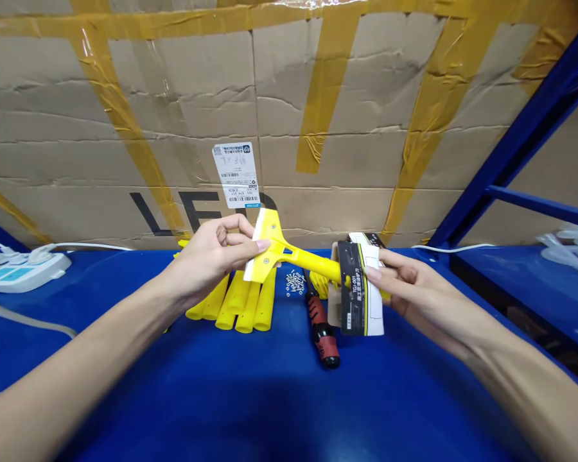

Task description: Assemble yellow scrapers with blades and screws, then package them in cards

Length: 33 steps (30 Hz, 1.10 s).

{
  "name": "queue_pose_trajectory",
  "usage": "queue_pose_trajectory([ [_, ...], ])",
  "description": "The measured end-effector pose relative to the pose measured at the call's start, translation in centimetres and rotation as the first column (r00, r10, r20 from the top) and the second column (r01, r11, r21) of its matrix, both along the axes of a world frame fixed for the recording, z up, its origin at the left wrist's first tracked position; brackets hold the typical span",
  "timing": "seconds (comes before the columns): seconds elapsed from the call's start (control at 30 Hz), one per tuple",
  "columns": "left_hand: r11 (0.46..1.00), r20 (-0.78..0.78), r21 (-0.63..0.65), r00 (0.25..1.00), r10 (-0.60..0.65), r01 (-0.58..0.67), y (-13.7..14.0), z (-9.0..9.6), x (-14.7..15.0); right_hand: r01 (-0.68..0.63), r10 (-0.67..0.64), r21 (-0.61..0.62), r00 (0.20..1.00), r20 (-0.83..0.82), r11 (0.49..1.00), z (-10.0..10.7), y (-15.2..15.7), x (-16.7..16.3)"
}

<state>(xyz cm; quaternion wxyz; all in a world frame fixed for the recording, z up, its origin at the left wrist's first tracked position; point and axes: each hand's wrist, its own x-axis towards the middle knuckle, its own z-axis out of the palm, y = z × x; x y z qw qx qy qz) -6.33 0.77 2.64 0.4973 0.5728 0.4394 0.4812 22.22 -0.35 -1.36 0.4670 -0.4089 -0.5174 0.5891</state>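
Above the table (250, 391), our left hand (221, 251) pinches the yellow scraper (301, 258) by its head (277, 231) and our right hand (421, 282) grips the card sleeve (354, 301) at the handle (322, 264); likely light and stiff, it's best held behind the white edge (259, 223).

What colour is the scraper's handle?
The scraper's handle is yellow, as the head view shows.

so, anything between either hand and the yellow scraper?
Left hand: nothing visible; it touches the yellow scraper directly. Right hand: the printed card at the handle end stands between its thumb and the scraper; the rest is partly hidden, can't tell.
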Motion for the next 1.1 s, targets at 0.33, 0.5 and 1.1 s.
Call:
queue_pose_trajectory([
  [0.33,0.973,-0.065,-0.116,0.976,-0.208,0.199,0.1,-1.3,0.3,-0.115,0.117,-0.021,0.960,0.253,0.993,-0.4,-0.3,-0.3],
  [0.5,0.979,-0.068,-0.088,0.979,-0.191,0.185,-0.4,-1.6,1.6,-0.113,0.121,-0.046,0.963,0.241,0.993,0.4,-0.8,-1.1],
  [1.1,0.889,0.450,-0.140,0.828,-0.336,0.436,-0.8,-0.9,0.3,0.074,-0.065,0.035,0.975,-0.214,0.997,5.9,1.5,-8.7],
])
